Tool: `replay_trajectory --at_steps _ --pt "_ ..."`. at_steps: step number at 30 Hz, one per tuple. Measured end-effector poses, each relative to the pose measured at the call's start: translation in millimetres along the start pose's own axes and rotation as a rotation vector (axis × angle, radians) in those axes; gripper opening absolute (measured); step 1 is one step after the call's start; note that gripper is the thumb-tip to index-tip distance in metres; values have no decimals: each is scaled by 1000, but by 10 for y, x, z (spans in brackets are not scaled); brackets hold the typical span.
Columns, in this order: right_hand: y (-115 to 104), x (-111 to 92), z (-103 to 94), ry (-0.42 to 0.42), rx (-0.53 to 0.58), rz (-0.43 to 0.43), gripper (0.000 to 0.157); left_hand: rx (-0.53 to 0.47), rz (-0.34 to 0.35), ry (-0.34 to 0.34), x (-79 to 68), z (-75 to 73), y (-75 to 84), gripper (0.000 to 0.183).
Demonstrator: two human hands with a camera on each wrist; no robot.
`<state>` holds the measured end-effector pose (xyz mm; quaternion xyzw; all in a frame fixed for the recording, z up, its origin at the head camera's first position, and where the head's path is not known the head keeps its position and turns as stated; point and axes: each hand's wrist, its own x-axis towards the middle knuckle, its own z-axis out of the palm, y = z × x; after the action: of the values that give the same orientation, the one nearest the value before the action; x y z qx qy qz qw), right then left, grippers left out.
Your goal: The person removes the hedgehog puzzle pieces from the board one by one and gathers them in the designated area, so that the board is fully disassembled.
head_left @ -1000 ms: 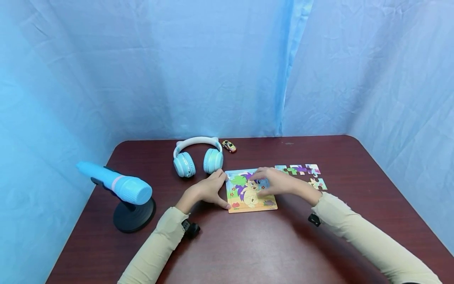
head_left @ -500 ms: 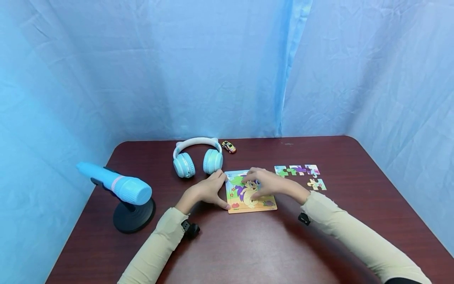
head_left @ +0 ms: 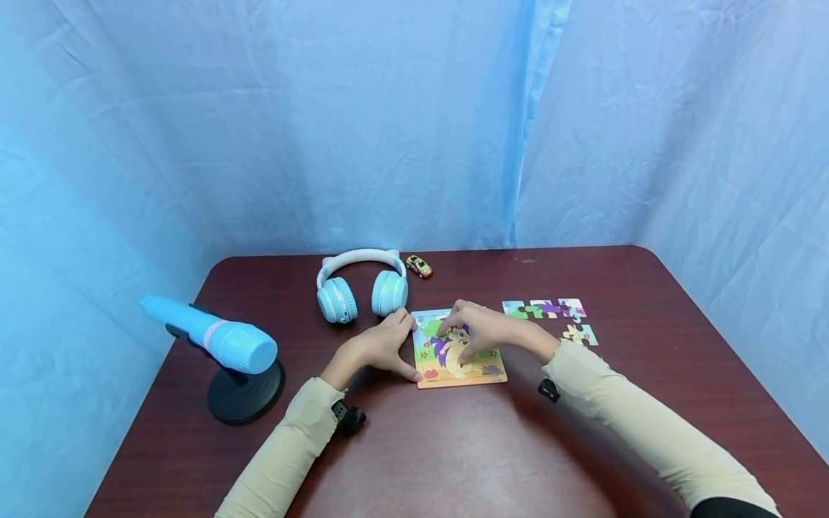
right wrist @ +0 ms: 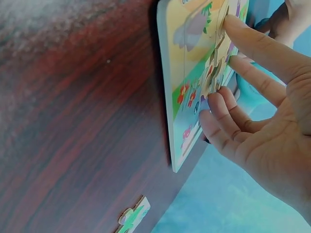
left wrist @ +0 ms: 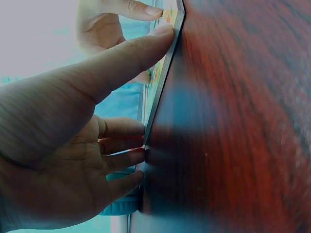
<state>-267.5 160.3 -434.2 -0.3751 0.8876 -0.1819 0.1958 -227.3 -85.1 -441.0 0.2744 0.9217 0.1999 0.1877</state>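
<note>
Puzzle board (head_left: 442, 370) lies flat on the bench (head_left: 414, 453), just right of and below the middle of the head frame. Its edges run almost square with the frame, the near one rising slightly toward the right. Foreshortening leaves it unclear whether one side is longer; it looks close to square. The printed hedgehog stands upright, face toward the top of the frame, feet toward the bottom, purple spines to the left.

Of the hands, the left hand (head_left: 381, 344) is spread along the board's left edge, thumb at the lower left corner, fingers reaching to the upper left, touching rather than clenched. The right hand (head_left: 487, 331) arches over the board from the right, bent fingertips and thumb down at the picture; whether they grasp a piece cannot be told.

Right of the board, a row of loose pieces (head_left: 546, 309) runs across, with another piece (head_left: 588, 335) below its right end. Above the left hand sit the headphones (head_left: 390, 291), band toward the top, with a toy car (head_left: 419, 267) just to their right. At left, a blue microphone (head_left: 249, 348) slants down rightward on a black stand (head_left: 241, 396). Blue curtains (head_left: 401, 129) fill the upper frame.
</note>
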Motion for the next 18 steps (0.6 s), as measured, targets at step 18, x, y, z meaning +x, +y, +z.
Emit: replay_trajectory --at_steps 18 --pt "-120 -60 6 31 -17 26 49 16 3 -2 12 2 -7 85"
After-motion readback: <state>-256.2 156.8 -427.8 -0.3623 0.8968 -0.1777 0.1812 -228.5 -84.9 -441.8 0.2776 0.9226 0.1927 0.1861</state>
